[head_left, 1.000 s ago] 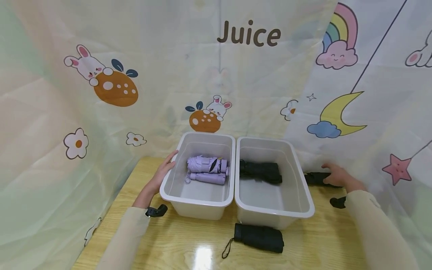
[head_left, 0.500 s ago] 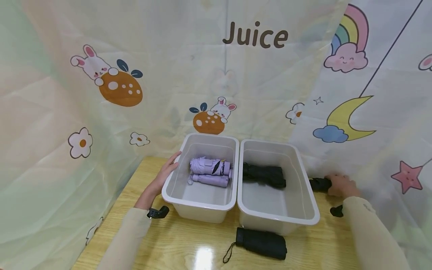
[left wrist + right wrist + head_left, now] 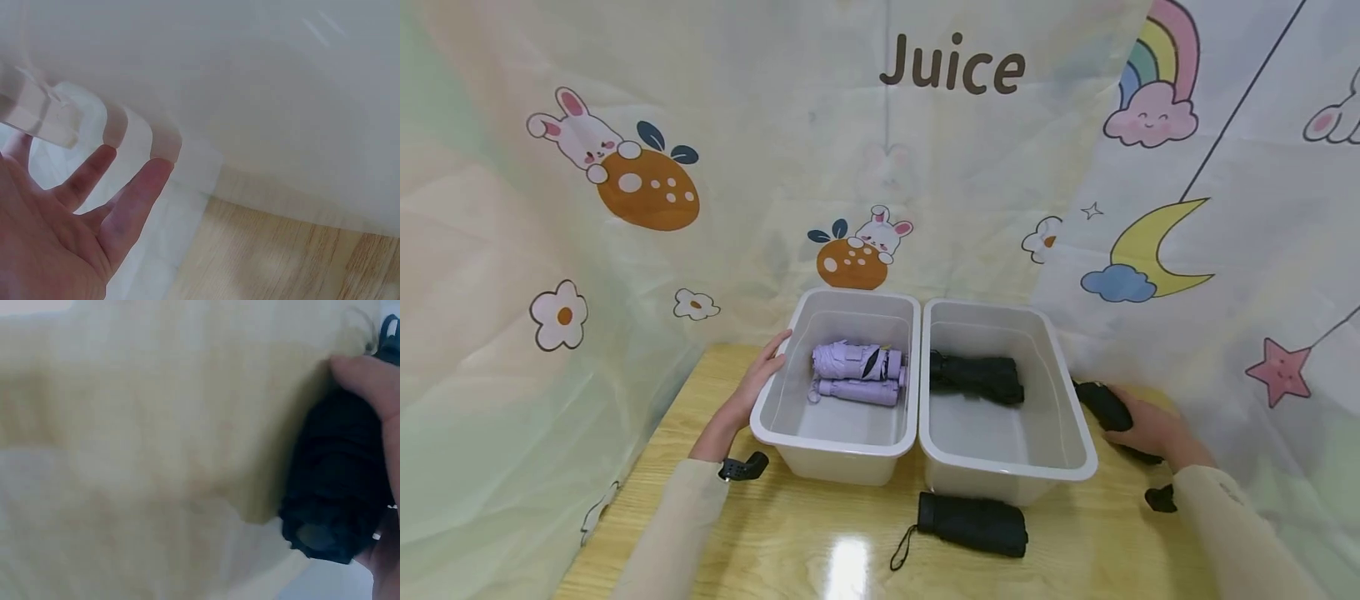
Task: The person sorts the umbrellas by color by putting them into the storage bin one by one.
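My right hand (image 3: pixel 1153 425) grips a black folded umbrella (image 3: pixel 1105 406) beside the right bin's outer wall. In the right wrist view the thumb lies across the umbrella (image 3: pixel 337 475), close over the wooden tabletop. My left hand (image 3: pixel 752 390) touches the outer left side of the left light-grey bin (image 3: pixel 835 448), fingers extended. In the left wrist view those fingertips (image 3: pixel 162 167) meet the bin's pale wall. Two lavender folded umbrellas, a thicker one (image 3: pixel 850 362) and a slimmer one (image 3: pixel 859 392), lie in that bin. The right bin (image 3: pixel 1007 467) holds a black umbrella (image 3: pixel 976 377).
Another black folded umbrella (image 3: pixel 973 525) with a wrist loop lies in front of the right bin on the wooden table (image 3: pixel 790 542). The bins stand side by side against a printed cloth backdrop (image 3: pixel 760 167), which also hangs at both sides.
My right hand has taken hold of the black umbrella by the back right; the umbrella is now turned, its near end toward the front. The left hand has stayed on the left bin.
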{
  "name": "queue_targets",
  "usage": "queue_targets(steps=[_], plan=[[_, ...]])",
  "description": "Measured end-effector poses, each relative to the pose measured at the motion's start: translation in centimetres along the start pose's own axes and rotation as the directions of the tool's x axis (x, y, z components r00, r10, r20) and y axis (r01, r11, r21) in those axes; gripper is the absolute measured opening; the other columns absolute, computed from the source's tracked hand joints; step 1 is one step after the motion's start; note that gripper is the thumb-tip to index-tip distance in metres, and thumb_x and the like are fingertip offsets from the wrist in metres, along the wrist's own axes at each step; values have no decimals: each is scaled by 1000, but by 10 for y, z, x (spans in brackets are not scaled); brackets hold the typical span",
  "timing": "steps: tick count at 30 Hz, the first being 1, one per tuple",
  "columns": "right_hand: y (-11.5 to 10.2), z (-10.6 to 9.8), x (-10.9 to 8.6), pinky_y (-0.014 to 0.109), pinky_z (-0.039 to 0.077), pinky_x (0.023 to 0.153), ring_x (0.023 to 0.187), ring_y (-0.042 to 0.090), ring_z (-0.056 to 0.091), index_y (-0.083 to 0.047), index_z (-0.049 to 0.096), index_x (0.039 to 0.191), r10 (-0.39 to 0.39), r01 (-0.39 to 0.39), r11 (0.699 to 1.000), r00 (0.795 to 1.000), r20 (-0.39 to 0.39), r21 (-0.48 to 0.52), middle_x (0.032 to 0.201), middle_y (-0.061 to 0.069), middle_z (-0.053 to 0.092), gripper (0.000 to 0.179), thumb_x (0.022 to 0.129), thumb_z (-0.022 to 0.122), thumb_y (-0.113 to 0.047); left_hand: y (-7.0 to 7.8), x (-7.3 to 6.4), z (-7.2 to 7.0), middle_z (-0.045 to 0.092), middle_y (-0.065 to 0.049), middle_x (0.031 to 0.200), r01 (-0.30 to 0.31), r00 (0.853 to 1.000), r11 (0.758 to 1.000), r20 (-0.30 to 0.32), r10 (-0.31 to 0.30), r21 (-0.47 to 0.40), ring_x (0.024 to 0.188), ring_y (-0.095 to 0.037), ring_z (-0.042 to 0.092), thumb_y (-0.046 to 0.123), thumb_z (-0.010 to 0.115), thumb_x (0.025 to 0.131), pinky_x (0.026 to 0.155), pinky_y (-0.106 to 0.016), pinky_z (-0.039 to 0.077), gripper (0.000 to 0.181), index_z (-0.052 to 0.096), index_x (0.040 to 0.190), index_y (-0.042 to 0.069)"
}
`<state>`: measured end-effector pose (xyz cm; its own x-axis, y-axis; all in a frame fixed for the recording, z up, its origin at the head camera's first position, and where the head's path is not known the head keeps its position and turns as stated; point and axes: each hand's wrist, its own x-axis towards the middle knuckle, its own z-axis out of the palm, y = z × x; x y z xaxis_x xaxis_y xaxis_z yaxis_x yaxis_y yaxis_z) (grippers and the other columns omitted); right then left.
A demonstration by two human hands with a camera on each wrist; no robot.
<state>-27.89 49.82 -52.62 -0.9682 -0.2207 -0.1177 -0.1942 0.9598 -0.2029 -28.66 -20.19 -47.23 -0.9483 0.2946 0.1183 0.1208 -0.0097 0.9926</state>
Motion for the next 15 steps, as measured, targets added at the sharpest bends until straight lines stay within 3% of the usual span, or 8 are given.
queue_targets(steps=[4,8,12,15], plan=[[-1,14,-9,68,39,86,114,58,45,-3,24,152,2,1,999,997,-78,36,131,38,46,97,82,73,-49,3,1,-1,19,-21,157,8,1000,1000,-17,-7,26,133,-47,32,30,33,107,98,-61,36,54,16,157,17],[-5,17,-19,69,39,83,114,59,43,-6,25,153,25,-15,995,994,-103,103,134,39,42,95,82,74,-45,3,2,-1,18,-19,157,14,1000,999,-3,-14,32,134,-46,32,30,32,107,99,-60,36,54,14,157,17],[-10,1,-29,66,42,81,110,55,48,-4,30,151,-1,24,987,990,-143,157,133,37,44,89,81,78,-32,2,1,0,15,-19,158,9,1000,1000,13,-9,25,135,-45,30,30,32,107,101,-59,35,55,12,157,16],[-18,-24,-36,63,44,80,108,51,51,-2,34,149,-48,76,985,983,-176,156,133,34,46,86,80,79,-27,1,1,1,15,-18,158,9,1000,1000,16,-9,17,135,-45,30,31,32,107,101,-58,35,55,12,157,16]])
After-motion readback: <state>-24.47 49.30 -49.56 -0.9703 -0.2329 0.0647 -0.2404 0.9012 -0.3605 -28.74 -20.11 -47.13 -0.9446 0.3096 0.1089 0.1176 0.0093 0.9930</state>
